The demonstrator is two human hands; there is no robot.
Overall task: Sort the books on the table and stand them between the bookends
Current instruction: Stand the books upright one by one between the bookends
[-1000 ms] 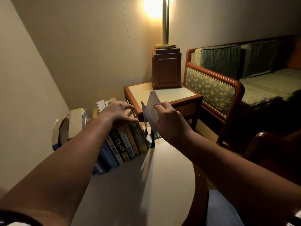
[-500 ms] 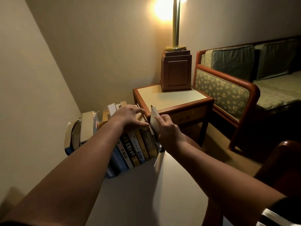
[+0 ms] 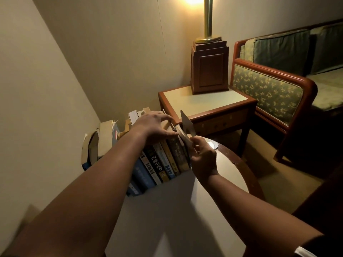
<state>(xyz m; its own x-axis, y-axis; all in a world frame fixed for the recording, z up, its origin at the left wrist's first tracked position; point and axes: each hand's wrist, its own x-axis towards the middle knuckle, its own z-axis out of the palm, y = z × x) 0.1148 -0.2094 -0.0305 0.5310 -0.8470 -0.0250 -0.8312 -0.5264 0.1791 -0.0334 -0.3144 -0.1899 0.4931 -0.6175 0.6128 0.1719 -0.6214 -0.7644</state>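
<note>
- Books (image 3: 163, 160) are standing in a row on the desk (image 3: 228, 175).
- My left hand (image 3: 152, 125) is pressing their tops, fingers spread.
- My right hand (image 3: 204, 158) is pinching the bookend (image 3: 187, 124) at the row's right end.

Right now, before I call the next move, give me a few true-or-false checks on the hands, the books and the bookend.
1. The left hand rests on the tops of the books. True.
2. The right hand lies flat and empty on the table. False: its fingers pinch the bookend at the right end of the row.
3. The books lie stacked flat in one pile. False: they stand in a row, spines toward the camera, leaning slightly.
4. The lamp on the side table is lit. True.
</note>
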